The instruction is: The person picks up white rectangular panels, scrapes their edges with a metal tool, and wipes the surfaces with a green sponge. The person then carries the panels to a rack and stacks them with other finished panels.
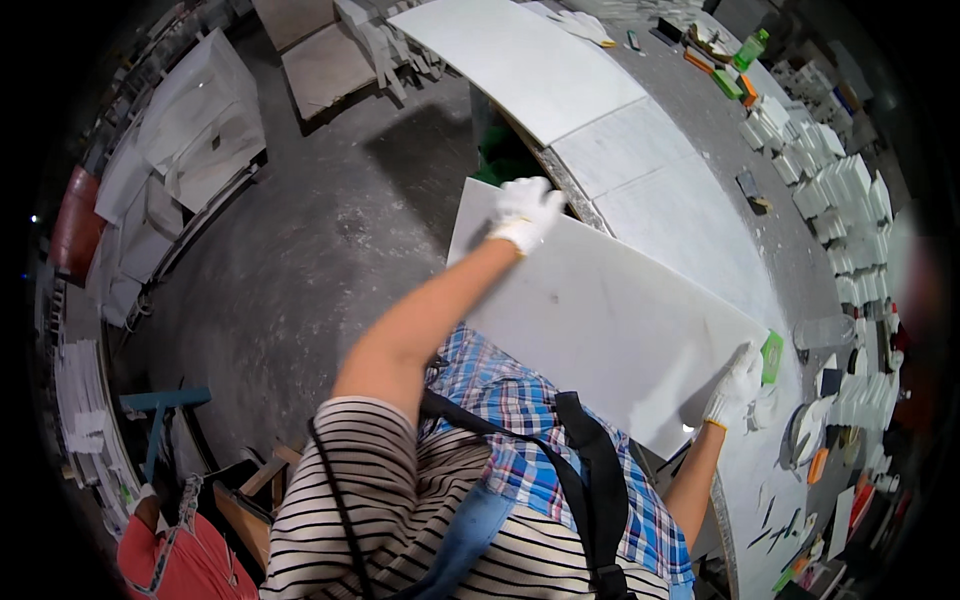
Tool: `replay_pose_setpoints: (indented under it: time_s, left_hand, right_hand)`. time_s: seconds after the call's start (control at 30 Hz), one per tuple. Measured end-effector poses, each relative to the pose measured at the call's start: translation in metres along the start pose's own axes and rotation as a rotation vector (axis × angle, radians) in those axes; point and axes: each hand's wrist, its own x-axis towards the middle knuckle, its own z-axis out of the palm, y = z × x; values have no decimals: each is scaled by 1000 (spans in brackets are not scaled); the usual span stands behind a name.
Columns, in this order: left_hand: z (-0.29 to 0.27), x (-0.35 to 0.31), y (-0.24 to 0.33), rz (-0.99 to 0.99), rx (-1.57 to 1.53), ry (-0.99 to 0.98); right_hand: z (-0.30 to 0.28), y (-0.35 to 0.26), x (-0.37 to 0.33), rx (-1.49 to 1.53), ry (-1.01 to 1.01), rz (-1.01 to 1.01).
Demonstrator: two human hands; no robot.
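A large white stone slab (pixel 590 320) with faint grey marks is held in front of my body, tilted, partly over the near edge of the long white worktop (pixel 640 150). My left hand (pixel 527 212), in a white knitted glove, grips the slab's far edge near its left corner, slightly blurred. At the opposite end my gloved right hand (pixel 737 385) holds the right edge. Just beyond the right hand a green block (pixel 771 357) lies on the worktop. The fingers beneath the slab are hidden.
Stacks of white tiles (pixel 845 205) line the far right. A green bottle (pixel 750 50), loose white gloves (pixel 580 27) and hand tools (pixel 780 530) lie around the worktop. Slabs lean on a rack (pixel 200 130) at left. A person in red (pixel 185 555) is at lower left.
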Motion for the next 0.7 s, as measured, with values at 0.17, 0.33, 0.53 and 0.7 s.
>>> replay_pose_setpoints:
  time_s: [0.17,0.33,0.53,0.7]
  left_hand:
    - [-60,-36,-80,200,397,-890]
    - [-176,-72,24,362,293,-1218]
    - [-316,-82,131,774,-275,-1551]
    - [-365,-101,177,1177,-228,-1236]
  right_hand:
    - [0,-9,-4,-80,-10,0]
    - [-1,-1,-2,-48,11,22]
    - [-3,-7,-2,-173,51,9]
    - [1,-26,-4,-71,35,-5]
